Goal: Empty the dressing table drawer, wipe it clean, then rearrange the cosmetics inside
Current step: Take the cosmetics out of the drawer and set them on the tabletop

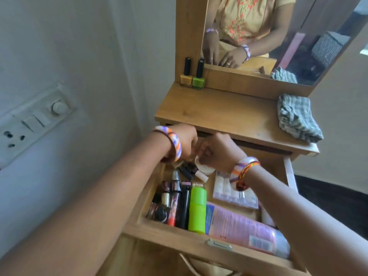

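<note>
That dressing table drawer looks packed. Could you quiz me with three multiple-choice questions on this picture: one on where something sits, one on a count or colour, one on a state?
1. Where does the checked cloth lie?
A. inside the drawer
B. on the tabletop, right side
C. on the floor

2. How many nail polish bottles stand before the mirror?
A. one
B. two
C. four

3. What state is the drawer in?
A. pulled open, still holding cosmetics
B. pushed shut
C. open and emptied

Answers: 1 B, the cloth rests bunched on the tabletop's right end. 2 B, a yellow and a green bottle stand side by side. 3 A, the green bottle, pink tube and lipsticks lie inside while the left hand and right hand reach its back.
</note>
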Action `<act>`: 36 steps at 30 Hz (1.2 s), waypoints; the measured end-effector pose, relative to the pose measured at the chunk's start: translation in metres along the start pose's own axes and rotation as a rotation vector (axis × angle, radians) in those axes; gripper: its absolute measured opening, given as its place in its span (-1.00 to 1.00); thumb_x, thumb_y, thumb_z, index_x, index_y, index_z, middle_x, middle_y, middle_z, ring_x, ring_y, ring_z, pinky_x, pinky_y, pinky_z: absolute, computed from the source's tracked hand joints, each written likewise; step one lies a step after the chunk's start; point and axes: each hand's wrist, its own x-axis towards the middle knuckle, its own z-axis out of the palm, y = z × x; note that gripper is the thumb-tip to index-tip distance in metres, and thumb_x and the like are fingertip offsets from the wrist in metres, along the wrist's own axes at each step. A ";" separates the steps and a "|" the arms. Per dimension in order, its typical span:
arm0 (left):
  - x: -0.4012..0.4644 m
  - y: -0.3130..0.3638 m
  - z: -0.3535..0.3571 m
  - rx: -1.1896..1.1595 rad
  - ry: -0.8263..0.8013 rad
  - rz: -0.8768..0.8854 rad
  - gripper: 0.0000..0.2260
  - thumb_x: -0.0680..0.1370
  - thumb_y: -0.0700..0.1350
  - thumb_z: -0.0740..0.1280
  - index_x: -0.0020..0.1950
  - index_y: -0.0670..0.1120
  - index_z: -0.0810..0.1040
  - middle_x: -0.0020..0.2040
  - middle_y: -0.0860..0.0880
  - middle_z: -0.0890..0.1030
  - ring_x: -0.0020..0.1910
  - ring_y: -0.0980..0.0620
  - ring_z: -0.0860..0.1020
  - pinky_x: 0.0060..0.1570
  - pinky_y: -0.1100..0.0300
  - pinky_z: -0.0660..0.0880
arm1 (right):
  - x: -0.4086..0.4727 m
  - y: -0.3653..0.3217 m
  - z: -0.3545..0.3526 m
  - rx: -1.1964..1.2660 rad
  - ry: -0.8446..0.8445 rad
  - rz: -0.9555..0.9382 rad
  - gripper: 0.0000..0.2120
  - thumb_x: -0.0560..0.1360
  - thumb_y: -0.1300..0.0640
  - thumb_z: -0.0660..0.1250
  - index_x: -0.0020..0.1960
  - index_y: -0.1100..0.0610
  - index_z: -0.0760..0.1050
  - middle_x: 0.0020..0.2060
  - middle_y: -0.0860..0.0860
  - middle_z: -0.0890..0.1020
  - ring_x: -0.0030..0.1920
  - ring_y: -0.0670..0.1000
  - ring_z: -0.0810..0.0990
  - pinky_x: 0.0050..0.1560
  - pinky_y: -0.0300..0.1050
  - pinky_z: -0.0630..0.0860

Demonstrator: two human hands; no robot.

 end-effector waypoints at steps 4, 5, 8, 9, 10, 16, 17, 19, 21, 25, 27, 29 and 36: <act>0.008 -0.005 0.046 0.281 -0.111 -0.056 -0.73 0.46 -0.24 0.35 0.15 -0.22 0.55 0.11 -0.18 0.60 0.06 -0.17 0.59 -0.02 0.10 0.51 | -0.021 0.003 0.023 -0.261 -0.111 0.158 -0.71 0.42 0.02 0.39 0.11 0.08 0.56 0.05 0.12 0.62 0.07 0.20 0.60 0.04 -0.05 0.51; 0.010 -0.007 0.053 0.307 -0.104 -0.050 -0.73 0.46 -0.26 0.34 0.16 -0.23 0.54 0.11 -0.20 0.60 0.05 -0.19 0.60 -0.03 0.09 0.51 | -0.024 0.003 0.025 -0.293 -0.106 0.154 -0.69 0.45 0.00 0.36 0.15 0.09 0.54 0.08 0.13 0.61 0.09 0.21 0.60 0.05 -0.04 0.50; 0.010 -0.011 0.063 0.337 -0.037 -0.031 -0.72 0.45 -0.31 0.30 0.16 -0.23 0.52 0.09 -0.22 0.58 0.05 -0.23 0.59 -0.08 0.10 0.48 | -0.032 0.000 0.029 -0.293 -0.044 0.098 -0.78 0.50 0.04 0.30 0.11 0.08 0.54 0.05 0.12 0.61 0.04 0.21 0.60 -0.03 -0.05 0.48; 0.010 -0.010 0.063 0.350 -0.016 -0.023 -0.72 0.45 -0.33 0.29 0.16 -0.22 0.51 0.09 -0.22 0.58 0.06 -0.24 0.58 -0.09 0.10 0.46 | -0.033 -0.001 0.030 -0.293 -0.022 0.075 -0.81 0.51 0.07 0.29 0.09 0.09 0.55 0.03 0.12 0.61 0.02 0.20 0.61 -0.08 -0.07 0.46; 0.009 -0.010 0.063 0.365 0.001 -0.016 -0.72 0.45 -0.34 0.29 0.15 -0.21 0.51 0.09 -0.22 0.57 0.06 -0.24 0.57 -0.09 0.10 0.45 | -0.033 -0.003 0.032 -0.313 0.000 0.057 -0.82 0.52 0.10 0.27 0.08 0.11 0.55 0.02 0.11 0.61 0.02 0.20 0.61 -0.11 -0.08 0.44; 0.013 -0.011 0.060 0.446 0.005 -0.017 -0.74 0.44 -0.37 0.30 0.12 -0.24 0.50 0.06 -0.24 0.56 0.04 -0.23 0.56 -0.08 0.11 0.45 | -0.028 -0.003 0.045 -0.421 0.047 0.054 -0.81 0.55 0.20 0.21 0.11 0.23 0.50 0.05 0.16 0.61 0.05 0.22 0.60 -0.05 -0.02 0.48; 0.014 -0.012 0.060 0.454 -0.005 -0.009 -0.74 0.44 -0.37 0.31 0.12 -0.24 0.50 0.05 -0.24 0.56 0.03 -0.23 0.57 -0.10 0.12 0.44 | -0.027 -0.003 0.046 -0.426 0.036 0.062 -0.80 0.55 0.23 0.21 0.14 0.24 0.49 0.07 0.17 0.60 0.07 0.22 0.60 -0.02 0.00 0.49; 0.015 -0.017 0.060 0.480 -0.032 0.005 -0.73 0.42 -0.36 0.34 0.11 -0.24 0.50 0.03 -0.22 0.56 0.01 -0.22 0.57 -0.09 0.12 0.45 | -0.026 -0.001 0.047 -0.420 0.016 0.083 -0.77 0.53 0.25 0.23 0.17 0.24 0.49 0.10 0.17 0.60 0.09 0.23 0.59 0.02 0.01 0.49; 0.018 -0.022 0.062 0.498 -0.036 0.019 -0.69 0.41 -0.35 0.35 0.14 -0.21 0.49 0.04 -0.19 0.57 0.03 -0.19 0.57 -0.01 0.10 0.51 | -0.024 0.001 0.047 -0.378 -0.001 0.121 -0.77 0.51 0.21 0.28 0.15 0.22 0.51 0.10 0.16 0.59 0.10 0.22 0.59 0.02 -0.02 0.48; 0.022 -0.023 0.064 0.537 -0.043 0.016 -0.64 0.50 -0.35 0.26 0.29 -0.19 0.41 0.23 -0.21 0.48 0.25 -0.19 0.46 0.19 0.06 0.43 | -0.022 0.009 0.043 -0.185 0.013 0.227 -0.68 0.45 0.01 0.38 0.15 0.12 0.56 0.09 0.12 0.60 0.08 0.19 0.59 -0.02 -0.08 0.49; 0.024 -0.022 0.065 0.582 -0.074 -0.030 -0.65 0.54 -0.33 0.21 0.33 -0.23 0.39 0.29 -0.23 0.42 0.30 -0.21 0.41 0.25 0.03 0.39 | -0.023 0.013 0.039 -0.084 0.050 0.257 -0.69 0.39 0.00 0.43 0.11 0.04 0.61 0.07 0.11 0.62 0.06 0.18 0.60 -0.05 -0.11 0.49; 0.025 -0.021 0.066 0.623 -0.103 -0.061 -0.63 0.54 -0.33 0.19 0.36 -0.26 0.37 0.32 -0.25 0.39 0.33 -0.24 0.38 0.28 -0.01 0.36 | -0.024 0.016 0.033 0.010 0.106 0.270 -0.73 0.34 0.02 0.46 0.03 0.02 0.65 0.03 0.10 0.65 0.01 0.16 0.61 -0.07 -0.14 0.51; 0.011 -0.018 0.048 0.335 0.146 0.013 -0.68 0.52 -0.25 0.28 0.27 -0.17 0.45 0.22 -0.14 0.45 0.28 -0.15 0.41 0.20 0.04 0.41 | -0.029 0.012 -0.005 0.404 0.372 0.166 -0.94 0.34 0.17 0.39 -0.24 0.12 0.64 -0.42 -0.07 0.55 -0.41 -0.15 0.45 -0.46 -0.47 0.37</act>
